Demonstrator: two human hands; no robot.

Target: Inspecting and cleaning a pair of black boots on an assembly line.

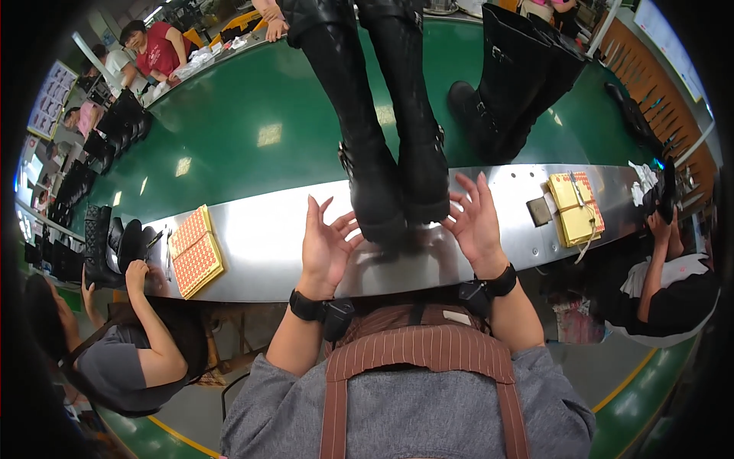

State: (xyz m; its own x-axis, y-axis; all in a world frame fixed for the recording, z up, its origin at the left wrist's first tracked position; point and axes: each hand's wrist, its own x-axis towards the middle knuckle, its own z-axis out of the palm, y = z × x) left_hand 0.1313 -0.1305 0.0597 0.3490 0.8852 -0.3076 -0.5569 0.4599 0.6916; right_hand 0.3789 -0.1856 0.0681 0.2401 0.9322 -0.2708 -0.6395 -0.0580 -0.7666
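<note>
A pair of tall black boots stands upright in front of me on the steel edge of the bench. Studded straps show at the ankles of the left boot [375, 180] and the right boot [420, 164]; their tops run out of the picture. My left hand [325, 245] is beside the left boot, palm turned inward and fingers apart. On the other side, my right hand [475, 229] has its fingers spread close to the right boot's foot. Neither hand grips anything; whether fingertips touch the boots, I cannot tell.
Beyond the steel strip [267, 222] lies a green conveyor surface [252, 164]. Another pair of black buckled boots [512, 84] stands at the far right. Bundles of yellow cards lie left [196, 251] and right [575, 208]. Co-workers handle footwear at left [145, 359] and right [657, 291].
</note>
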